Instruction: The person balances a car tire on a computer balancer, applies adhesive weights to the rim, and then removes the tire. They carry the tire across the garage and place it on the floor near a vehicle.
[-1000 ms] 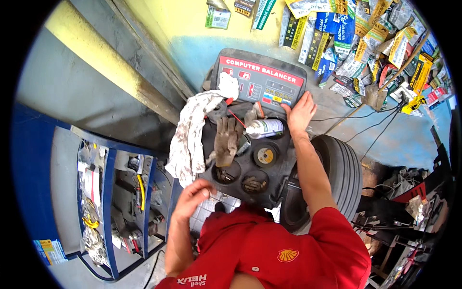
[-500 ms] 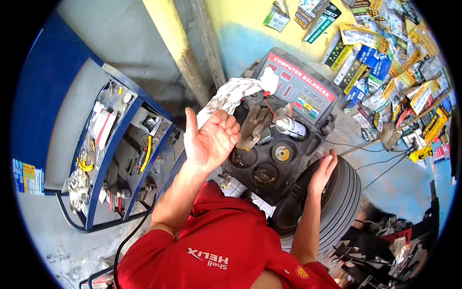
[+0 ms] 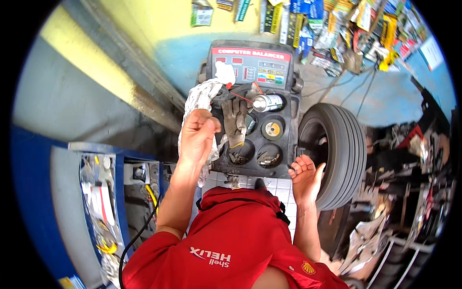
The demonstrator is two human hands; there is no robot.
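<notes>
My left hand (image 3: 199, 135) is raised at the left of a wheel balancing machine, over a stained white cloth (image 3: 191, 99); its fingers are curled closed and I cannot make out whether they hold anything. My right hand (image 3: 304, 179) is palm up with fingers apart and slightly bent, empty, beside a tyre (image 3: 346, 154) mounted at the machine's right. The machine's black tray (image 3: 288, 147) holds a work glove (image 3: 235, 123), a spray can (image 3: 267, 102), a round disc (image 3: 273, 129) and small metal pieces in cups. Its grey control panel (image 3: 274, 67) stands behind.
A blue shelf unit (image 3: 121, 212) with tools is at the left, near a yellow pipe (image 3: 106, 77) and a black cable (image 3: 136, 231). Many labels (image 3: 327, 29) cover the wall behind. Dark racks of clutter (image 3: 414, 192) fill the right side.
My right hand has left the control panel, moved down beside the tyre and turned palm up. My left hand has risen and its fingers have curled closed. The view has shifted.
</notes>
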